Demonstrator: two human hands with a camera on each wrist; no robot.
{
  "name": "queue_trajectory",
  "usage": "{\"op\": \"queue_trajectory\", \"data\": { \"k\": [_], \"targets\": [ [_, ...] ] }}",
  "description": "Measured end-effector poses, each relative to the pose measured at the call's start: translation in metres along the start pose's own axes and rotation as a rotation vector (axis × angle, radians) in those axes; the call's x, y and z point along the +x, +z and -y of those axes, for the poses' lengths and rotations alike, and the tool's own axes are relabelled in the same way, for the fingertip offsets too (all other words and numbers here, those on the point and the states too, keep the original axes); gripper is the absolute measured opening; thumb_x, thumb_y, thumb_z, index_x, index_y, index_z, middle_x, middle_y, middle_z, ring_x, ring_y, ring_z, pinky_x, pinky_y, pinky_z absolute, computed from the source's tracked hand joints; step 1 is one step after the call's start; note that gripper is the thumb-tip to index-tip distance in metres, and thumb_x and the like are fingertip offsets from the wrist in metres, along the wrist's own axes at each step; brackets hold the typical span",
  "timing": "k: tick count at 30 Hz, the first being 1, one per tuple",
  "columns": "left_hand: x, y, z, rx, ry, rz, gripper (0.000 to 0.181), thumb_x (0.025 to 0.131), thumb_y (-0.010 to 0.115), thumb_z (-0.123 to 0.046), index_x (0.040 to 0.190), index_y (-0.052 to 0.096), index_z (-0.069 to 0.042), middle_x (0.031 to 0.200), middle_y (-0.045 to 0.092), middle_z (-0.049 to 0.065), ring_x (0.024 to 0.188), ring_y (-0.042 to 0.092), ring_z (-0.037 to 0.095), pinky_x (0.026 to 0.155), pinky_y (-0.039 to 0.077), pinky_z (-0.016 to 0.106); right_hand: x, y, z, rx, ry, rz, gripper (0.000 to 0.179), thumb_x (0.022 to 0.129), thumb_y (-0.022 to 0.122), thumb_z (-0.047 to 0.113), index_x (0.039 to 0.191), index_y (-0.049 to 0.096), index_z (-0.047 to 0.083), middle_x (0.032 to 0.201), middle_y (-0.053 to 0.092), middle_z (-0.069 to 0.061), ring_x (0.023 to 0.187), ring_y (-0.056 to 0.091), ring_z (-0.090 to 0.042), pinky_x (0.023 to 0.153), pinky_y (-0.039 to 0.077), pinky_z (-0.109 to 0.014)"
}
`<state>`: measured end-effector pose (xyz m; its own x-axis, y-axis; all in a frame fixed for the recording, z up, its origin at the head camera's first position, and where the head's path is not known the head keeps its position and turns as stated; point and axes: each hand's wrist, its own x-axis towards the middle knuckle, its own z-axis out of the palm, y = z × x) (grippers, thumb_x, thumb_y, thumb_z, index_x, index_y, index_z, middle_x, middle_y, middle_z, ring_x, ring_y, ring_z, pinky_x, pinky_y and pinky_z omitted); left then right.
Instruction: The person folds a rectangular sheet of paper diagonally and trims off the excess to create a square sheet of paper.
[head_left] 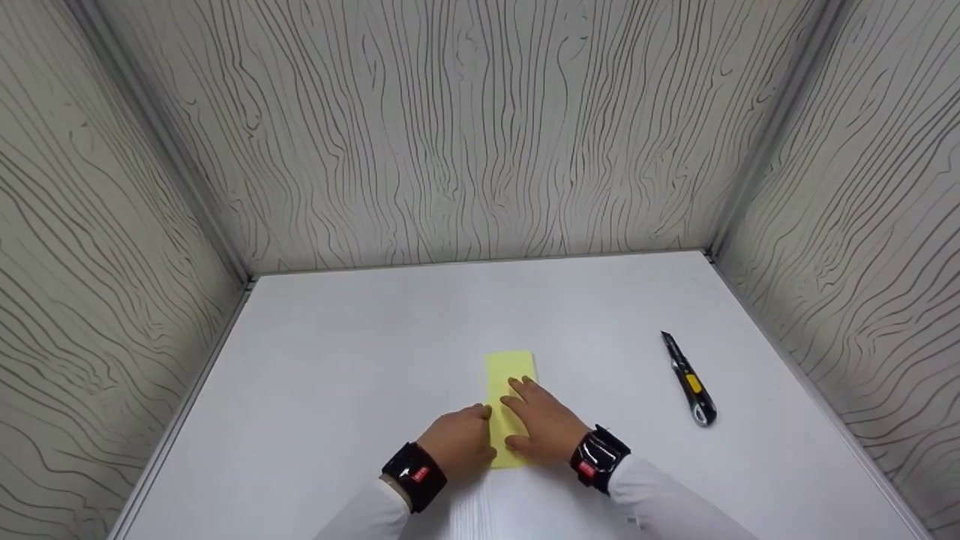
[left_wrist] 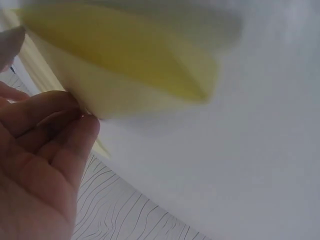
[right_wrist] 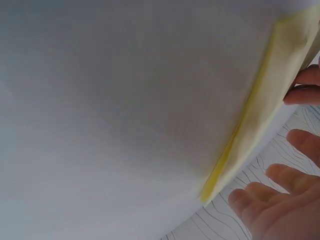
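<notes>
A narrow strip of folded yellow paper (head_left: 510, 367) lies lengthwise on the white table. My left hand (head_left: 459, 441) is at its left long edge, thumb and fingertip pinching that edge in the left wrist view. There the layers of the yellow paper (left_wrist: 120, 55) bow apart at one end, showing a hollow between them. My right hand (head_left: 547, 427) lies over the strip from the right, its fingers spread and fairly straight. In the right wrist view, yellow paper (right_wrist: 260, 100) stands slightly parted along its long side, with the right hand's fingers (right_wrist: 290, 180) beside it.
A black utility knife (head_left: 688, 379) with a yellow slider lies to the right on the white table (head_left: 337, 337). Wood-grain panels (head_left: 465, 135) rise at the back and both sides. Black bands (head_left: 416, 478) wrap both wrists.
</notes>
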<state>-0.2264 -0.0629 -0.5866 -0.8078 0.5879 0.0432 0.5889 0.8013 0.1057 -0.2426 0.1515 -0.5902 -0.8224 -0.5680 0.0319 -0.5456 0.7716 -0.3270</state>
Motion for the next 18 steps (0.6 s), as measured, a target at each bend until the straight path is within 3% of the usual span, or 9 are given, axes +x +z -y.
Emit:
{"op": "queue_trajectory", "data": {
  "k": [3, 6, 10, 14, 18],
  "targets": [
    [0.001, 0.001, -0.002, 0.014, 0.027, -0.025, 0.021, 0.096, 0.075, -0.017, 0.108, 0.083, -0.001, 0.132, 0.074, 0.01, 0.124, 0.074, 0.029, 0.1, 0.063, 0.036, 0.002, 0.001, -0.002, 0.01, 0.007, 0.041, 0.071, 0.095, 0.077, 0.035, 0.154, 0.057, 0.0, 0.17, 0.041, -0.026, 0.159, 0.036, -0.051, 0.129, 0.035, -0.061],
    [0.003, 0.002, -0.004, 0.017, 0.024, -0.02, 0.028, 0.098, 0.072, -0.014, 0.12, 0.079, 0.002, 0.137, 0.072, 0.014, 0.13, 0.071, 0.031, 0.104, 0.062, 0.037, 0.001, 0.001, -0.005, 0.02, 0.028, 0.093, 0.078, 0.096, 0.076, 0.043, 0.159, 0.053, 0.004, 0.172, 0.037, -0.027, 0.161, 0.033, -0.051, 0.13, 0.033, -0.061],
    [0.005, 0.002, -0.006, 0.035, 0.009, -0.02, 0.035, 0.099, 0.072, -0.017, 0.128, 0.075, 0.003, 0.14, 0.07, 0.016, 0.132, 0.07, 0.032, 0.104, 0.061, 0.037, -0.002, 0.002, -0.012, -0.01, 0.043, 0.112, 0.082, 0.097, 0.073, 0.052, 0.161, 0.051, 0.006, 0.172, 0.037, -0.028, 0.16, 0.033, -0.052, 0.13, 0.032, -0.061],
    [0.006, 0.003, -0.006, 0.044, -0.003, -0.022, 0.04, 0.1, 0.071, -0.02, 0.132, 0.073, 0.005, 0.142, 0.07, 0.017, 0.132, 0.07, 0.032, 0.105, 0.061, 0.038, -0.005, 0.002, -0.021, -0.024, 0.039, 0.088, 0.081, 0.098, 0.072, 0.051, 0.16, 0.051, 0.003, 0.169, 0.039, -0.031, 0.158, 0.035, -0.055, 0.13, 0.033, -0.062],
    [0.008, 0.003, -0.005, 0.01, -0.027, 0.023, 0.053, 0.099, 0.075, -0.03, 0.136, 0.07, 0.007, 0.147, 0.066, 0.018, 0.138, 0.066, 0.033, 0.11, 0.058, 0.038, -0.007, 0.001, -0.033, -0.036, 0.043, 0.085, 0.082, 0.098, 0.073, 0.05, 0.16, 0.05, 0.001, 0.168, 0.039, -0.034, 0.157, 0.035, -0.057, 0.129, 0.033, -0.062]
  ]
}}
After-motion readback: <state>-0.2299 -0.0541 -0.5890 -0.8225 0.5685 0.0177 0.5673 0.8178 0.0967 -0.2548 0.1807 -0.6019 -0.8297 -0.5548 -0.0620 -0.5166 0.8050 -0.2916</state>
